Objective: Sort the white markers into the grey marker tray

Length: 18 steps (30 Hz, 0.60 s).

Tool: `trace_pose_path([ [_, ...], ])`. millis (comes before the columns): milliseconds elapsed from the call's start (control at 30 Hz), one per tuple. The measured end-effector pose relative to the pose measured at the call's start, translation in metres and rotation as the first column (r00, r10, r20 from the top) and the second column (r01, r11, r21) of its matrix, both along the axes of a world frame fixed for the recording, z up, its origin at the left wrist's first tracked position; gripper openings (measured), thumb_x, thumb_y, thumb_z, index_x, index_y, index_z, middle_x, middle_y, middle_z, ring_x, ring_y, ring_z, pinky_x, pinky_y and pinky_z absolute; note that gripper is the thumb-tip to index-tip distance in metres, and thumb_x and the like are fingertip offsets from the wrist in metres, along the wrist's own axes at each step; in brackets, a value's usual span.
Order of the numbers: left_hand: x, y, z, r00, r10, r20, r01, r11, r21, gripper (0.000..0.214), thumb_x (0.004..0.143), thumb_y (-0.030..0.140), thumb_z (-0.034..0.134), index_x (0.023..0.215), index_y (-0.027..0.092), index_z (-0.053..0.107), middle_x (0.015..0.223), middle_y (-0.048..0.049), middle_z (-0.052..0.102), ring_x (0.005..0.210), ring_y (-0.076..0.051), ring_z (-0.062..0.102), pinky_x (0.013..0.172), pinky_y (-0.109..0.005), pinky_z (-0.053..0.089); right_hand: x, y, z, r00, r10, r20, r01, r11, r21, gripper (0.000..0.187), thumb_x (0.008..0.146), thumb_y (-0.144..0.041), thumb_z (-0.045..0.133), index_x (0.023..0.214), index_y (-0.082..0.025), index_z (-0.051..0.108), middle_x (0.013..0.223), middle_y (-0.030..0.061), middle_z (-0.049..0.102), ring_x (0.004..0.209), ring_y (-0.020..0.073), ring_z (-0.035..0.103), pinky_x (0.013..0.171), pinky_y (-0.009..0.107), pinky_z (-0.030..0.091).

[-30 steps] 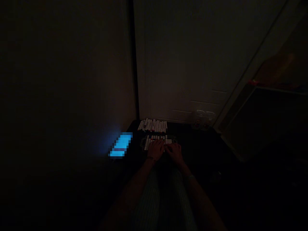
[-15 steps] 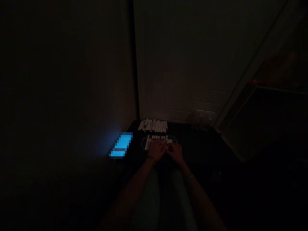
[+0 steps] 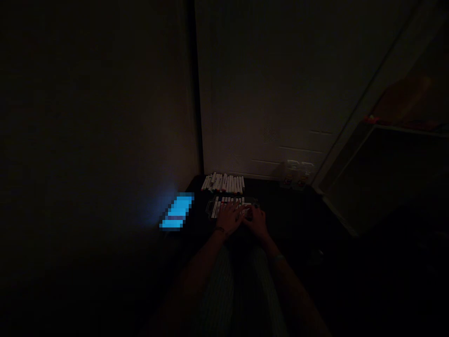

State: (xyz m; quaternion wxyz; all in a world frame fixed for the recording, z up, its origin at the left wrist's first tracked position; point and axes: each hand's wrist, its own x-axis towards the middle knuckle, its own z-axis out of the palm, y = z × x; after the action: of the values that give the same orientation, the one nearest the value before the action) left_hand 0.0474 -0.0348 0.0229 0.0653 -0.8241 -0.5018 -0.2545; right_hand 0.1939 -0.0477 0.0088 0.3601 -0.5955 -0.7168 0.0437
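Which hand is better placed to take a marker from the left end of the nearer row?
Probably the left hand: it lies over the nearer row of markers close to that end, while the right hand rests toward the row's right side and would have to cross over.

Far markers (image 3: 222, 183) in a row on the floor, at the door (image 3: 266, 93) foot. Near markers (image 3: 224, 204) just before them. Left hand (image 3: 229, 217) and right hand (image 3: 257, 220) side by side on the near markers. Phone (image 3: 176, 212) to the left, container (image 3: 296, 173) back right.
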Motion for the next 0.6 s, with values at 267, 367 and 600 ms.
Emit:
trace_pose_path([
  [267,0.0003,0.0007,0.0010,0.999,-0.024,-0.025,0.025,1.000,0.011,0.037,0.085,0.043,0.033,0.118,0.036,0.048,0.131,0.0035,0.043,0.119,-0.025,0.033,0.098,-0.049,0.021,0.0005,-0.0027,0.0052,0.999,0.031,-0.036,-0.032,0.999,-0.026,0.046,0.073,-0.040,0.054,0.115,-0.024,0.043,0.089,0.0008,0.057,0.087,0.0174,0.050,0.086,0.033,0.026],
  [367,0.0006,0.0000,0.0025,0.999,-0.034,-0.034,0.035,0.999,0.015,0.037,0.085,0.042,0.033,0.118,0.035,0.048,0.130,0.0032,0.043,0.118,-0.024,0.034,0.098,-0.049,0.021,0.0006,-0.0036,0.0065,0.998,0.037,-0.054,-0.038,0.999,-0.023,0.047,0.073,-0.041,0.054,0.116,-0.025,0.042,0.089,0.0004,0.057,0.088,0.0175,0.050,0.086,0.033,0.026],
  [600,0.0008,0.0013,0.0007,0.999,-0.045,-0.028,0.045,0.999,0.014,0.037,0.086,0.041,0.032,0.119,0.035,0.047,0.129,0.0035,0.044,0.118,-0.024,0.034,0.098,-0.050,0.021,0.0009,-0.0022,0.0046,0.999,0.034,-0.022,-0.034,0.999,-0.020,0.046,0.074,-0.038,0.051,0.117,-0.025,0.041,0.092,0.0012,0.058,0.091,0.0176,0.050,0.086,0.034,0.026],
])
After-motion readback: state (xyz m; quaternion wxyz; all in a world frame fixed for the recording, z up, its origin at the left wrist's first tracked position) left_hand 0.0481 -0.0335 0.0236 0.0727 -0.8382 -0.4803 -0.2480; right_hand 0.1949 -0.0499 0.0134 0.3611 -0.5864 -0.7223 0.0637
